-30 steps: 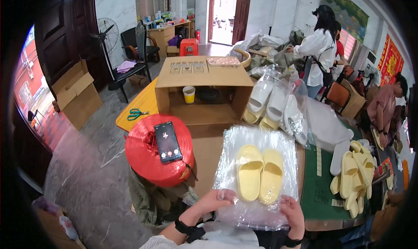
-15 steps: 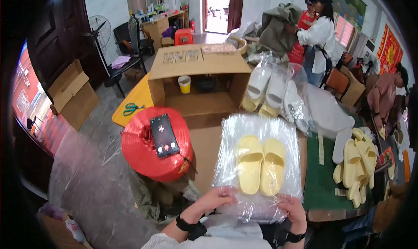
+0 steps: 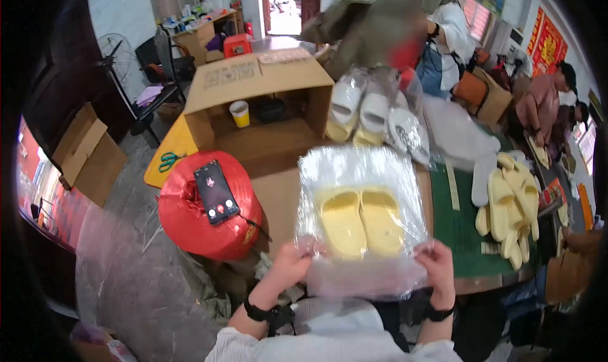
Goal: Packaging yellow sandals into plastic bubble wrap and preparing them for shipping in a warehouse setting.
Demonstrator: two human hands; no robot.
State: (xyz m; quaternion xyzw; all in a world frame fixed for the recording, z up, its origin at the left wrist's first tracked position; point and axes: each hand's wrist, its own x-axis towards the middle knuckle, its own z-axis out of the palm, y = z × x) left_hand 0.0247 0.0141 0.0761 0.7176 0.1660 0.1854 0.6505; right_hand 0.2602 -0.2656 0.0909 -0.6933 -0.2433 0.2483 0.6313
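Observation:
A pair of pale yellow slippers (image 3: 362,226) lies side by side inside a clear plastic bag (image 3: 367,279), toes pointing away from me. More clear plastic film (image 3: 361,162) lies beneath and beyond them on the table. My left hand (image 3: 291,262) is closed on the bag's left edge near the heels. At the opposite edge my right hand (image 3: 437,260) pinches the plastic, its fingertips curled together. The near part of the bag is blurred between my hands.
A red twine roll (image 3: 171,222) with a phone (image 3: 215,194) on top stands left. Behind are an open carton (image 3: 259,80) and bagged white slippers (image 3: 373,112). Loose yellow slippers (image 3: 503,203) pile on the green mat (image 3: 453,248) at right. Other people work beyond.
The bagged slippers have been lifted and tilted slightly, and both hands have spread toward the bag's sides. The view has shifted right. Behind, a person's grey-green sheet has swung over the red garment.

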